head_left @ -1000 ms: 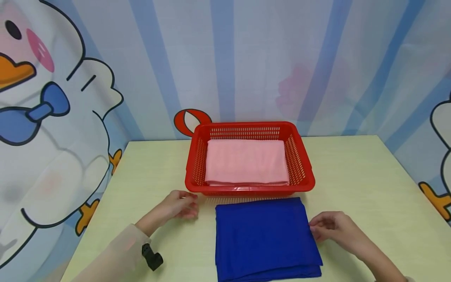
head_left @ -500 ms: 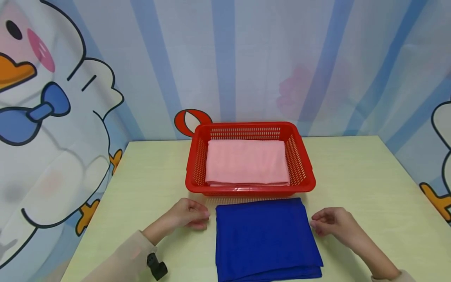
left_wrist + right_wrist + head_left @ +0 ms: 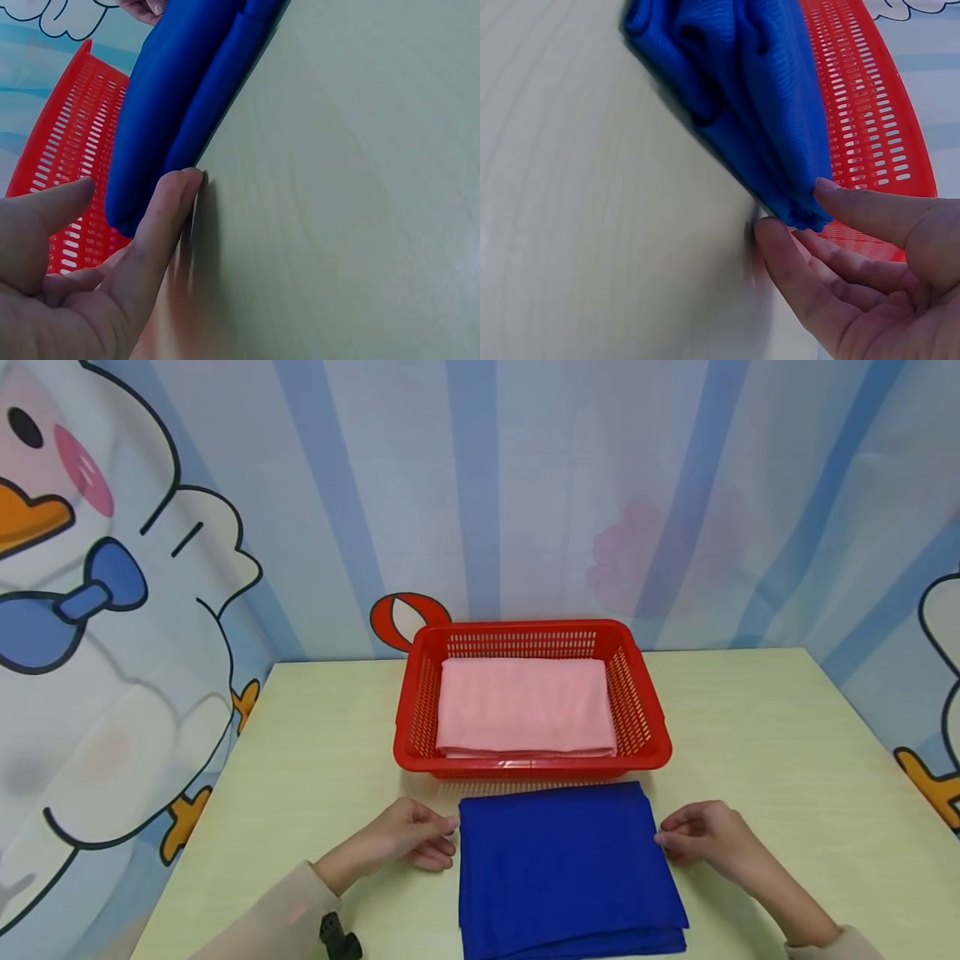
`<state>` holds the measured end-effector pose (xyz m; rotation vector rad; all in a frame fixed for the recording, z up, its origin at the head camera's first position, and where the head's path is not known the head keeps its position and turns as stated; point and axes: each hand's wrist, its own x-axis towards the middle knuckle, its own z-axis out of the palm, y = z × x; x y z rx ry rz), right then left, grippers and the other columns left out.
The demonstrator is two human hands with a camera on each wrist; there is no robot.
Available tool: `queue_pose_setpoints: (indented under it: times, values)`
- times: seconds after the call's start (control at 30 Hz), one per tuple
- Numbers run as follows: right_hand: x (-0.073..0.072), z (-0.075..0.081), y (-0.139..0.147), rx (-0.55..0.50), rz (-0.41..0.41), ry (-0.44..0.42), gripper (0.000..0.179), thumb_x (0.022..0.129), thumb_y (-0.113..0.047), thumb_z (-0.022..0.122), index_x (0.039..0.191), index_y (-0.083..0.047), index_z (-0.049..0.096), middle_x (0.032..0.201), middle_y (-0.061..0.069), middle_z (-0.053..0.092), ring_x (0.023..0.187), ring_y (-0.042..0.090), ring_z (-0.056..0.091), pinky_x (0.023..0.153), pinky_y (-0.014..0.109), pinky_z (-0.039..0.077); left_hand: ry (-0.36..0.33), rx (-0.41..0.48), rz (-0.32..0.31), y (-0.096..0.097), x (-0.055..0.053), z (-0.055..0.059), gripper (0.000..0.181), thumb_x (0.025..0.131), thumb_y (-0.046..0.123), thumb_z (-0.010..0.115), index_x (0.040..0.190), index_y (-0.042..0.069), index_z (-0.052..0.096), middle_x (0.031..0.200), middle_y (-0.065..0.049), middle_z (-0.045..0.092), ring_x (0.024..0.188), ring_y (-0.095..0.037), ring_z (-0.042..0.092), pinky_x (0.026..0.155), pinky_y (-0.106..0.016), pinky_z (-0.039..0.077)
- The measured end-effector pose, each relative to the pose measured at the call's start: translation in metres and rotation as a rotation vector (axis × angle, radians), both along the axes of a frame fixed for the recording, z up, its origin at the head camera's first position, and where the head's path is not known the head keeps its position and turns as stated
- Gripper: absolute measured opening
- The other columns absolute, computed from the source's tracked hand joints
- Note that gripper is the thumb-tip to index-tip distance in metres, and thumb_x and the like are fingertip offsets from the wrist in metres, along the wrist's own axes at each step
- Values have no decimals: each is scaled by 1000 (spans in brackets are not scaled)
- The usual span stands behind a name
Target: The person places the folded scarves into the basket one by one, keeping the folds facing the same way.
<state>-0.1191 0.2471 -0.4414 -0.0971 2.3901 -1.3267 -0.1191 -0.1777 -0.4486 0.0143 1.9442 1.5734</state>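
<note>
A folded blue cloth (image 3: 570, 868) lies flat on the table in several layers. My left hand (image 3: 416, 839) is at its left edge; in the left wrist view the thumb (image 3: 64, 202) stands apart from the cloth while straight fingers (image 3: 169, 202) reach its lower layer along the tabletop. On the opposite edge is my right hand (image 3: 708, 839), fingers lightly bent. The right wrist view has its thumb tip (image 3: 829, 186) right at the cloth's corner and a fingertip (image 3: 769, 229) low beside it. Just beyond lies a red plastic basket (image 3: 532, 767) with a folded pink cloth (image 3: 525, 706) inside.
The pale yellow table (image 3: 765, 735) runs back to a wall covering (image 3: 555, 510) printed with cartoon ducks and blue stripes. A black strap-like device (image 3: 340, 939) is at the left wrist. The basket's front rim stands close behind the blue cloth.
My left hand has moved right and nearer, from beside the basket's front corner to the blue cloth's left edge. My right hand has barely shifted at the right edge. Cloths and basket have stayed put.
</note>
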Motion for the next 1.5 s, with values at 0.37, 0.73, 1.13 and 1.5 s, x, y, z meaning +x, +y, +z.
queue_pose_setpoints:
  times: [0.37, 0.73, 1.13, 1.5]
  values:
    - [-3, -7, 1, -45, 8, -62, 29, 93, -9, 71, 105, 17, 65, 80, 14, 71, 67, 27, 70, 61, 38, 60, -20, -9, 5, 10, 3, -3, 31, 98, 19, 66, 98, -11, 72, 84, -21, 73, 74, -26, 74, 64, -33, 60]
    - [-4, -9, -7, -18, -31, -93, 28, 91, -8, 73, 103, 16, 64, 78, 13, 70, 62, 23, 68, 58, 36, 60, 2, -24, 34, 15, 5, -8, 27, 93, 15, 72, 100, -11, 73, 83, -19, 73, 72, -26, 74, 63, -34, 60]
    - [-4, -10, -15, 134, 50, 3, 21, 88, -12, 77, 78, -1, 61, 61, 4, 60, 52, 20, 61, 50, 33, 56, 21, -15, 53, 18, 6, -9, 24, 91, 13, 74, 96, -11, 73, 77, -16, 72, 66, -22, 72, 61, -34, 60]
    - [-1, -9, -21, 166, 56, 25, 24, 90, -7, 72, 74, -4, 55, 58, 1, 52, 50, 16, 53, 47, 29, 49, 19, -19, 81, 21, 7, -9, 22, 90, 12, 76, 92, -10, 73, 73, -11, 71, 63, -19, 72, 61, -32, 60]
